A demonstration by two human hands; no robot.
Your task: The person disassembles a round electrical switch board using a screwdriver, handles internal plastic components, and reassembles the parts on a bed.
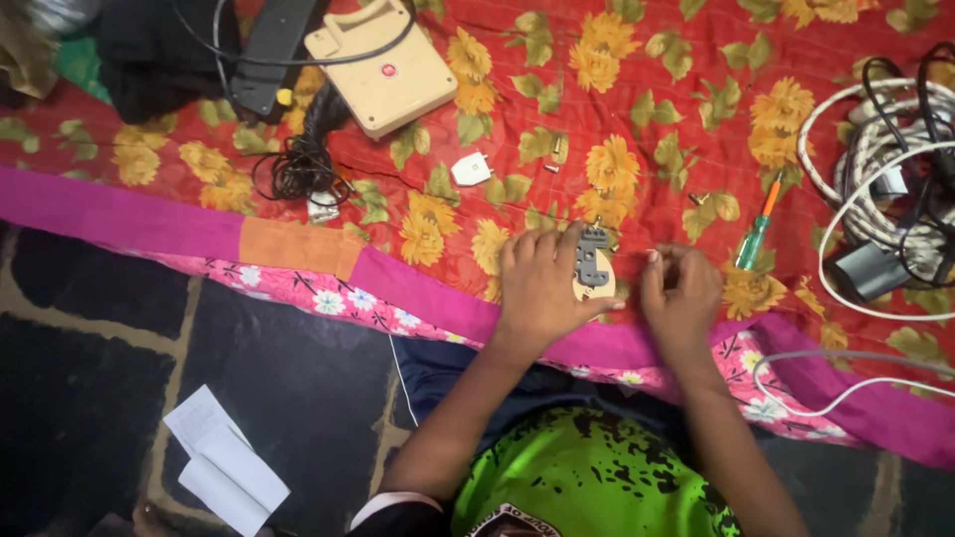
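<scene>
Two hands at the quilt's (696,60) near edge: left hand (542,288) clasps the opened plug (593,267), right hand (678,290) pinches something tiny beside it, screwdriver (756,231) just right.

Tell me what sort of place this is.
Probably a home floor used as an informal electrical repair spot: a flowered quilt is spread as the work surface, with a beige plug box, coiled cables and a small screwdriver lying on it.
</scene>
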